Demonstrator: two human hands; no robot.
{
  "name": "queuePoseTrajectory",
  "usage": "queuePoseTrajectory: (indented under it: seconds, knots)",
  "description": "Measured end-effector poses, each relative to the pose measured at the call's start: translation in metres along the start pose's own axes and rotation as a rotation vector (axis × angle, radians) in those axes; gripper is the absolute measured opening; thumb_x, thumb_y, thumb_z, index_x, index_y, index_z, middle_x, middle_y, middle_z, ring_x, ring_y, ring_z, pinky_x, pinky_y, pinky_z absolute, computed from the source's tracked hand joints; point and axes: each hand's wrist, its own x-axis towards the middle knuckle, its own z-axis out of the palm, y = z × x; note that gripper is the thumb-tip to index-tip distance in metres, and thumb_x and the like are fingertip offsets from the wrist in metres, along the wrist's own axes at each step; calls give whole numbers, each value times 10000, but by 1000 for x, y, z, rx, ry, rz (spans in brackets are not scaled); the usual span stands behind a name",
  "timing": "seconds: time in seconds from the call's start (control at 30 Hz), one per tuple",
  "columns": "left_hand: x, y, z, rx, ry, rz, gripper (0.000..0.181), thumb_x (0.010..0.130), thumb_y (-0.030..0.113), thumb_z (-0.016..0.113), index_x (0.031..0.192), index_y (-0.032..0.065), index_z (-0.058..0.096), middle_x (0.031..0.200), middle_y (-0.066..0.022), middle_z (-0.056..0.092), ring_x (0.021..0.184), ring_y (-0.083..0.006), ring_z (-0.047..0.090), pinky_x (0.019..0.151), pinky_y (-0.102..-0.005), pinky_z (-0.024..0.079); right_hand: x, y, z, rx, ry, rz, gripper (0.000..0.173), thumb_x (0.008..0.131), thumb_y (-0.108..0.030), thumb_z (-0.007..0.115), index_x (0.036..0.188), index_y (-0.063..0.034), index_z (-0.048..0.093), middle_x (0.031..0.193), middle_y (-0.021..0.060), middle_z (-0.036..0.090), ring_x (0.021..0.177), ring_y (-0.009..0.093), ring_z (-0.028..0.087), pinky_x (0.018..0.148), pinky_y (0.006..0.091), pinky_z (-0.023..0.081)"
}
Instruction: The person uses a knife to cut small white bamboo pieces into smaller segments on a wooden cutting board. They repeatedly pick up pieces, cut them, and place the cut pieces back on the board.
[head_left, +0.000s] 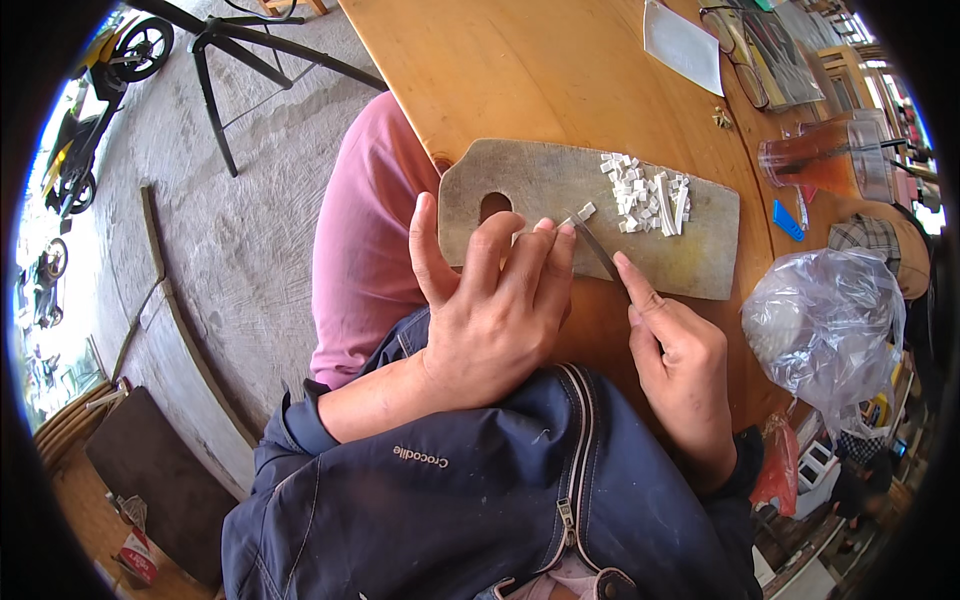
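Note:
A worn wooden cutting board (540, 169) with an oval handle hole lies at the table's edge. My right hand (679, 352) grips a narrow knife (600, 251), index finger along its back, the handle mostly hidden in the palm. With bent fingertips, my left hand (502, 300) holds a thin white strip (566, 220) down on the board, its thumb sticking out; the fingers cover most of the strip. The blade tip meets the strip's end, beside a few loose white cubes (586, 211). Farther right are a pile of small white cubes (634, 195) and a few uncut white strips (664, 204).
On the wooden table (525, 67) are a white sheet (682, 49), eyeglasses (750, 82), a plastic cup of amber drink (817, 154) and a small blue plastic object (787, 220). A clear plastic bag (825, 322) sits at the right. Black metal legs (214, 97) stand on the concrete floor.

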Motion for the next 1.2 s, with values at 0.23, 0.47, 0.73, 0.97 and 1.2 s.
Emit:
queuePoseTrajectory:
  seconds: [0.23,0.47,0.73,0.97,1.2]
  knots:
    - [0,0,-1,3,10,7,411,753,163,793,1157,104,750,1093,20,682,1114,-214,599,1181,-734,131,-1,-1,0,-23,-28,-2,676,837,100,650,1469,-136,600,687,131,519,578,275,565,587,424,499]
    - [-2,2,-4,-8,-19,-21,409,764,160,788,1167,105,748,1142,17,671,1133,-212,589,1183,-722,133,-1,-8,0,-103,-40,21,660,839,94,653,1459,-127,605,692,134,528,593,291,583,592,432,501]
    - [-7,0,-7,2,-38,-25,423,792,178,779,1208,112,743,1164,21,645,1134,-224,571,1183,-714,129,-2,-5,-2,-12,-29,20,660,849,99,640,1469,-122,596,693,138,537,595,280,581,602,428,503]
    - [-8,0,-7,2,-44,-22,444,787,168,777,1226,110,742,1142,20,658,1141,-218,575,1188,-724,121,-3,-5,-1,-28,-63,8,684,842,94,650,1481,-140,588,682,131,524,579,271,571,585,418,505]
    - [-7,0,-7,-4,3,-5,400,762,167,730,1147,61,754,1131,-31,666,1095,-223,596,1147,-765,201,-1,-8,-3,-78,-90,4,686,835,87,661,1479,-136,588,684,127,520,578,285,569,585,431,503]
